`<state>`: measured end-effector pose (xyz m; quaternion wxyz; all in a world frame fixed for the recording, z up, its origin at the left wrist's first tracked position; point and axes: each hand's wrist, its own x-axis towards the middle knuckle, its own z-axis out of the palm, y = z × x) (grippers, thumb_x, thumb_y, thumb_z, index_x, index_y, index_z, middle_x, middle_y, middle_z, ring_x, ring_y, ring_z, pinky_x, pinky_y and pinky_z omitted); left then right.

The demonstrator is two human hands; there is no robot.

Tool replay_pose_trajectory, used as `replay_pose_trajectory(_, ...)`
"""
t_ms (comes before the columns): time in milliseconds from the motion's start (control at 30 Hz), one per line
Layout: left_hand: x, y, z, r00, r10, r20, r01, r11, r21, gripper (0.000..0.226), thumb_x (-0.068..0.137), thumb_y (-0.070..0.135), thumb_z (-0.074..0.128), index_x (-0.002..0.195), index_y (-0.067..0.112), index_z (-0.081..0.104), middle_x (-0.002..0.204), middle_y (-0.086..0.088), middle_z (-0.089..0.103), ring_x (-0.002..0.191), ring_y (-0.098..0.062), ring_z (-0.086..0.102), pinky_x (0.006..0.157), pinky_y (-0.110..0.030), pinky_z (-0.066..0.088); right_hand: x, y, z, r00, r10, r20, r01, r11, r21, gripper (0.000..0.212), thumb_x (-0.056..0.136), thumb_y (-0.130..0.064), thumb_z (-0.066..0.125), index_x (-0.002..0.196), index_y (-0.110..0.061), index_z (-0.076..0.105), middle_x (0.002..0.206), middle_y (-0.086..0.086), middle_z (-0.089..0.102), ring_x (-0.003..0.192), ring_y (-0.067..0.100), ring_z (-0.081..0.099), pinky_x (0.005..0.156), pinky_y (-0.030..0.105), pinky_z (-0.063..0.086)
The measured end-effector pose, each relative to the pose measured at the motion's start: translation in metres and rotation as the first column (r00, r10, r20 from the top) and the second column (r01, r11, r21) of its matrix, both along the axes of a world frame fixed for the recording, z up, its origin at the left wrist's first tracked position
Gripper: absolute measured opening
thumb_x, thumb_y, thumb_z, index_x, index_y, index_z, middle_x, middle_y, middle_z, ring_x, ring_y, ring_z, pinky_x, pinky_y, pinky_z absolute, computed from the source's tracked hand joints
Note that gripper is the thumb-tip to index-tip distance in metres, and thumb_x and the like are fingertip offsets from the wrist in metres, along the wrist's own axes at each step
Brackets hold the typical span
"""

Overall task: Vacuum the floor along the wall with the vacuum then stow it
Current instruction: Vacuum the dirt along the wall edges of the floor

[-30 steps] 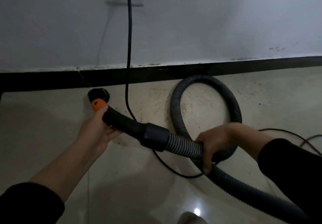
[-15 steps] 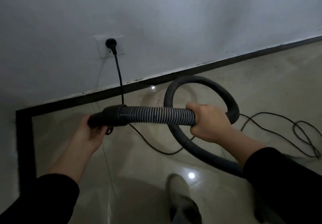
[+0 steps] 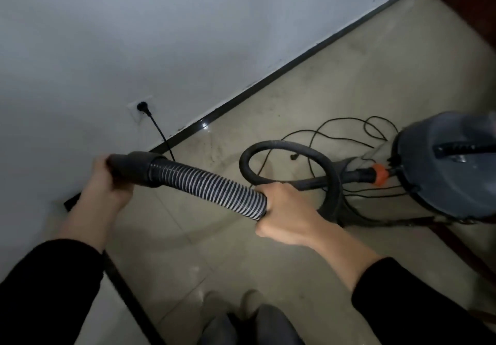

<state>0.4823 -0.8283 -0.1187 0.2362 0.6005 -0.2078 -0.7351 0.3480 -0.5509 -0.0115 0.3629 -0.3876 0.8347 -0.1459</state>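
I hold the vacuum's ribbed grey hose (image 3: 209, 186) in the air with both hands. My left hand (image 3: 107, 183) grips its black nozzle end (image 3: 131, 169) near the wall. My right hand (image 3: 281, 210) grips the hose further along. Beyond my right hand the hose makes a loop (image 3: 290, 167) on the floor and joins the grey drum vacuum (image 3: 451, 167) at an orange collar (image 3: 379, 174). The vacuum stands on the floor at the right.
The black power cord (image 3: 161, 138) runs from a wall socket (image 3: 141, 107) down to the floor and lies in loose loops (image 3: 349, 132) beside the vacuum. A black skirting board (image 3: 268, 81) lines the white wall. My shoes (image 3: 236, 307) show at the bottom.
The view has swung right and up, bringing the drum vacuum into sight. Both hands have lifted the hose end off the floor and still grip it.
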Motion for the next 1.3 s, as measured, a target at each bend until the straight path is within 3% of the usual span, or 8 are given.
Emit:
replay_pose_trajectory(167,-0.004,0.020,0.043,0.999,-0.049,0.022,0.051,0.994,-0.101,0.022,0.096,0.031,0.047,0.083,0.017,0.057,0.082,0.002,0.069,0.083,-0.013,0.063,0.074,-0.025,0.056,0.026,0.048,0.036,0.919,-0.196,0.343,0.199,0.980,0.027,0.031,0.055,0.006,0.059,0.057,-0.013,0.035,0.053,0.008,0.032,0.047,0.015,0.028,0.047,0.026,0.022)
replay_pose_trajectory(267,-0.015,0.029,0.063,0.982,-0.172,0.082,0.182,0.976,-0.120,0.022,0.096,0.030,0.044,0.085,0.018,0.059,0.059,0.009,0.068,0.066,-0.007,0.065,0.063,-0.021,0.055,0.048,0.080,0.055,0.827,-0.263,0.497,0.262,0.962,0.074,0.029,0.057,0.008,0.060,0.050,-0.010,0.039,0.048,0.006,0.040,0.041,0.015,0.035,0.044,0.017,0.029)
replay_pose_trajectory(433,-0.024,0.065,0.104,0.939,-0.330,0.100,0.343,0.925,-0.165,0.034,0.090,0.034,0.044,0.101,0.006,0.061,0.100,-0.011,0.067,0.095,-0.023,0.066,0.083,-0.030,0.056,0.075,0.122,0.080,0.707,-0.303,0.639,0.307,0.945,0.108,0.012,0.060,0.008,0.064,0.060,0.010,0.052,0.055,0.012,0.052,0.053,0.020,0.051,0.049,0.017,0.042)
replay_pose_trajectory(533,-0.034,0.088,0.150,0.956,-0.289,0.052,0.294,0.933,-0.207,0.025,0.092,0.031,0.048,0.086,0.009,0.059,0.073,-0.006,0.067,0.069,-0.018,0.064,0.056,-0.022,0.055,0.086,0.135,0.088,0.662,-0.246,0.708,0.289,0.955,0.061,0.016,0.065,0.002,0.068,0.068,0.009,0.054,0.062,0.014,0.057,0.058,0.023,0.056,0.063,0.028,0.050)
replay_pose_trajectory(733,-0.053,0.101,0.199,0.995,-0.049,0.088,0.075,0.943,-0.323,0.024,0.089,0.024,0.060,0.077,0.010,0.044,0.060,-0.004,0.055,0.043,-0.015,0.054,0.041,-0.024,0.050,0.046,0.188,0.058,0.958,-0.223,0.178,0.195,0.968,0.160,0.026,0.067,-0.023,0.077,0.078,-0.031,0.055,0.070,-0.011,0.057,0.065,0.007,0.058,0.062,0.028,0.049)
replay_pose_trajectory(833,-0.056,0.101,0.205,0.996,0.066,0.057,-0.043,0.942,-0.334,0.025,0.087,0.023,0.060,0.091,0.009,0.040,0.075,-0.006,0.060,0.041,-0.012,0.059,0.045,-0.028,0.053,0.010,0.203,0.053,0.919,-0.377,-0.116,0.388,0.915,0.106,0.028,0.070,-0.033,0.079,0.090,-0.030,0.059,0.087,-0.007,0.063,0.081,0.013,0.061,0.074,0.033,0.053)
replay_pose_trajectory(1000,-0.055,0.074,0.188,0.991,0.137,0.003,-0.132,0.956,-0.262,0.015,0.089,0.016,0.041,0.085,0.007,0.052,0.085,-0.007,0.061,0.064,-0.023,0.061,0.070,-0.033,0.054,-0.024,0.173,0.046,0.853,-0.516,-0.081,0.509,0.855,-0.097,0.030,0.075,-0.022,0.078,0.099,-0.017,0.061,0.090,-0.005,0.056,0.084,0.013,0.056,0.073,0.025,0.045)
replay_pose_trajectory(1300,-0.139,0.149,0.164,0.941,0.161,0.298,-0.099,0.972,-0.212,0.049,0.094,0.041,0.049,0.136,0.014,0.045,0.129,-0.004,0.057,0.108,-0.021,0.062,0.085,-0.039,0.056,-0.109,0.187,-0.003,0.752,-0.647,-0.128,0.659,0.747,0.092,0.061,0.084,-0.004,0.055,0.143,-0.017,0.042,0.142,0.005,0.047,0.131,0.026,0.045,0.108,0.038,0.038)
